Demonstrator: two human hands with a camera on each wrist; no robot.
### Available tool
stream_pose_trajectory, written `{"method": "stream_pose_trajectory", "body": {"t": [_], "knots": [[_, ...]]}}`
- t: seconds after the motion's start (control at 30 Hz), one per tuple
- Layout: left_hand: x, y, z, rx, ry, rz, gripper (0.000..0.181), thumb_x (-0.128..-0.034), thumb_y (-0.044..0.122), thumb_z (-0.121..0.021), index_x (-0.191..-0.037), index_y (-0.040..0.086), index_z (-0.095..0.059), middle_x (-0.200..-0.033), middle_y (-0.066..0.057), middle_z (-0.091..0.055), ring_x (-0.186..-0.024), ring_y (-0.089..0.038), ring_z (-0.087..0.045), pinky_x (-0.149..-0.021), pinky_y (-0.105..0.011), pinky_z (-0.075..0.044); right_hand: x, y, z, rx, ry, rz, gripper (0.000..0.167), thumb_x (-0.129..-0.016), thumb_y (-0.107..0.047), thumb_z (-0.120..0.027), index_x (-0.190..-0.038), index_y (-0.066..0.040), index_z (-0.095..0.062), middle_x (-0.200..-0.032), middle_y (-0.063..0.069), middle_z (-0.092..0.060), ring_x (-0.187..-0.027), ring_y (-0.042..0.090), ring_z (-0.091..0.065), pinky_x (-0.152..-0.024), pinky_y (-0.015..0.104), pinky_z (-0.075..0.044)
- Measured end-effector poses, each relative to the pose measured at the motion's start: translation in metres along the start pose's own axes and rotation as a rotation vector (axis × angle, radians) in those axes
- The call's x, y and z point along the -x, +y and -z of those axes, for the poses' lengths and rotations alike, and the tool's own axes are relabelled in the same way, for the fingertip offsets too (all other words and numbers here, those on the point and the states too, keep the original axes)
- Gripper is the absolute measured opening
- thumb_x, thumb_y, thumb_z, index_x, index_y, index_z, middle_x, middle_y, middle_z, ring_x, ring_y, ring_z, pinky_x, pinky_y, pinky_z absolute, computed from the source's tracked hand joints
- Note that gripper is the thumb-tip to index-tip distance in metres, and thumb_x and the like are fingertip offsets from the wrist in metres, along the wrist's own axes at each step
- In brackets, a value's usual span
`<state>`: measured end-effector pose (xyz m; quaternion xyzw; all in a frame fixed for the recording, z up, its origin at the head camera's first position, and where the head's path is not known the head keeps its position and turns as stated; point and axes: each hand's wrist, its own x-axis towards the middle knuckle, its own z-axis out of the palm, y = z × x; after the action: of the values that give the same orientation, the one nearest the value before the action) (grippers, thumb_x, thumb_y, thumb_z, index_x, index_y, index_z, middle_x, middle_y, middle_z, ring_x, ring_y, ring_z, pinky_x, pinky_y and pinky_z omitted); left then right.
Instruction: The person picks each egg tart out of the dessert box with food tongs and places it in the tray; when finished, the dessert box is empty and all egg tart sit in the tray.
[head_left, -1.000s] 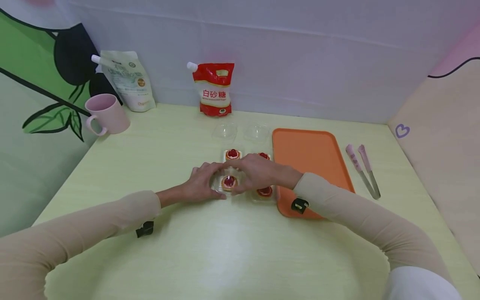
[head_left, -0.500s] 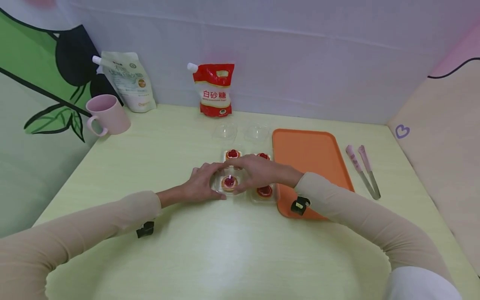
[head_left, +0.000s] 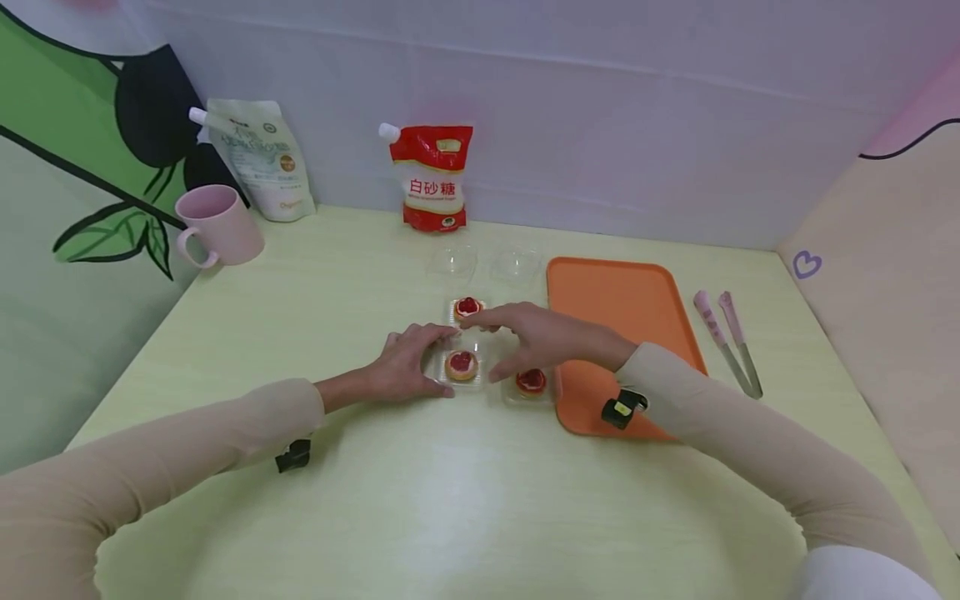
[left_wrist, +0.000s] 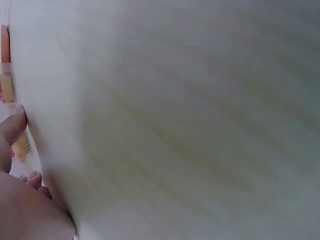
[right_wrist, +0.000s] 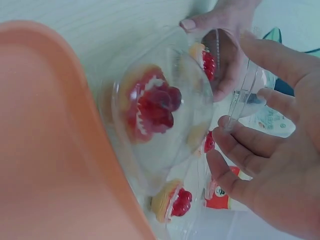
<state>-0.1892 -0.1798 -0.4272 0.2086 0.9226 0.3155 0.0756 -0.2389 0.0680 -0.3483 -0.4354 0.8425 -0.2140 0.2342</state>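
With left hand [head_left: 401,367] curved round the near-left boxed tart [head_left: 461,366] and right hand [head_left: 543,333] loosely spread, holding nothing, just right of it, looks like the lid-closing step; probably needs to reach rear-left clear lid [head_left: 453,262] next and fold it down square.

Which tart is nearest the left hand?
The front-left tart: the left hand frames its clear container; the other tarts sit behind or to the right.
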Motion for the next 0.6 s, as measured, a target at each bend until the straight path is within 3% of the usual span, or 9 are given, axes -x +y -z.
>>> {"method": "stream_pose_trajectory", "body": {"t": [0.33, 0.6], "knots": [[-0.001, -0.003, 0.002, -0.002, -0.043, 0.013, 0.092, -0.0732, 0.036, -0.088, -0.149, 0.015, -0.040, -0.130, -0.006, -0.054, -0.125, -0.026, -0.044, -0.092, -0.041, -0.030, 0.006, 0.008, 0.010, -0.030, 0.049, 0.018, 0.076, -0.085, -0.032, -0.080, -0.150, -0.016, -0.044, -0.144, 0.010, -0.055, -0.129, 0.029, -0.054, -0.105, 0.050, -0.046], [-0.001, -0.009, 0.000, 0.080, -0.032, 0.007, 0.104, -0.0642, 0.040, -0.093, -0.148, 0.020, -0.035, -0.130, -0.005, -0.050, -0.124, -0.024, -0.045, -0.101, -0.048, -0.030, 0.002, 0.015, 0.017, -0.137, 0.073, 0.032, 0.074, -0.088, -0.031, -0.077, -0.151, -0.014, -0.040, -0.146, 0.014, -0.053, -0.131, 0.033, -0.052, -0.106, 0.052, -0.045]]}}
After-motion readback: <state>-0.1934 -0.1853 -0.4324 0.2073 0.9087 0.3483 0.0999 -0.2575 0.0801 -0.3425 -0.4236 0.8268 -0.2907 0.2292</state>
